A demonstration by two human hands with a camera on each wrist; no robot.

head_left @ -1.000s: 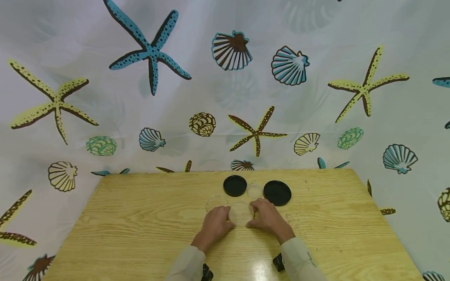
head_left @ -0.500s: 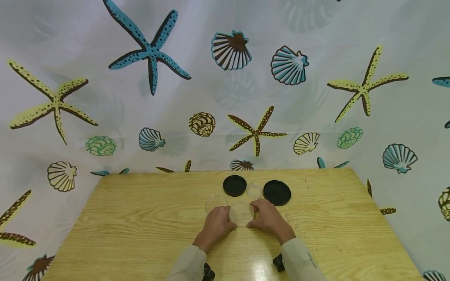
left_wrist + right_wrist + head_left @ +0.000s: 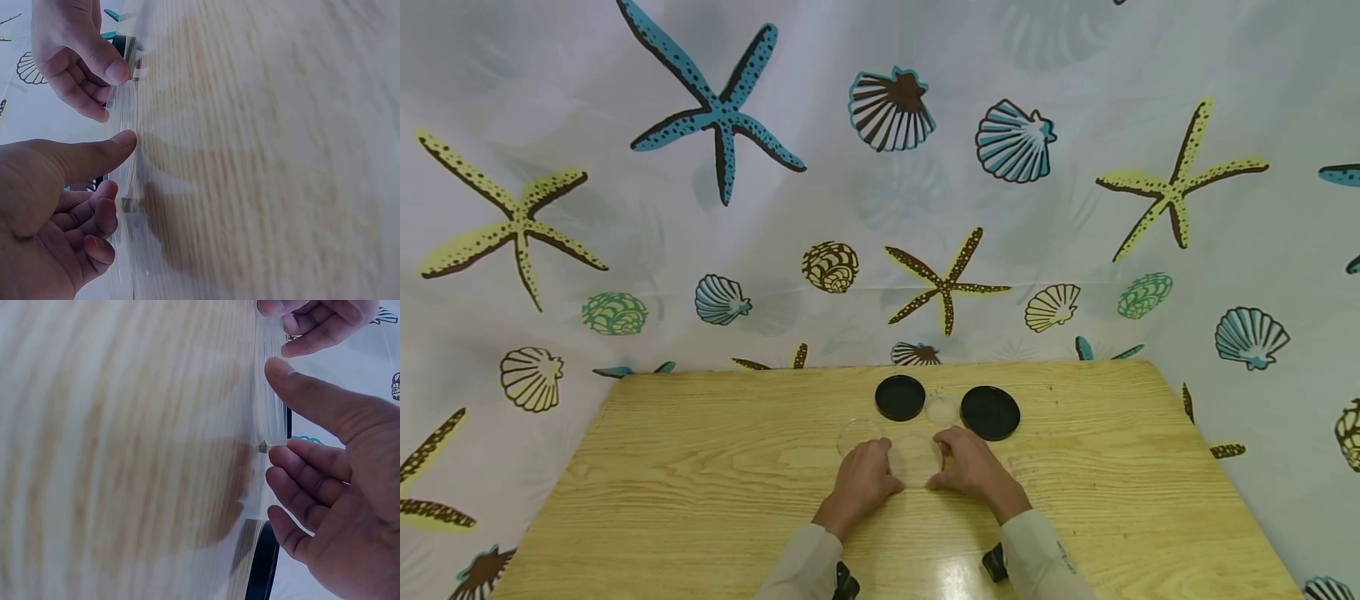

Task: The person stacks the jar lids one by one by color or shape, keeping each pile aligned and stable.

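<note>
A clear, shallow round lid (image 3: 916, 462) lies on the wooden table between both hands. My left hand (image 3: 861, 485) holds its left side, thumb at the near edge and fingers farther round the rim. On the opposite side my right hand (image 3: 976, 471) grips the rim in the same way. The right wrist view shows the clear lid (image 3: 270, 406) edge-on, low against the tabletop, with thumb and fingertips at its wall. Just beyond my left fingers lies another clear round lid (image 3: 857, 427), partly hidden by that hand.
Behind the held lid, a smaller clear disc (image 3: 942, 408) sits between a black round lid (image 3: 900, 397) and a larger black round lid (image 3: 990, 412). The table (image 3: 715, 467) reaches back to a hanging cloth (image 3: 775, 250) printed with shells and starfish.
</note>
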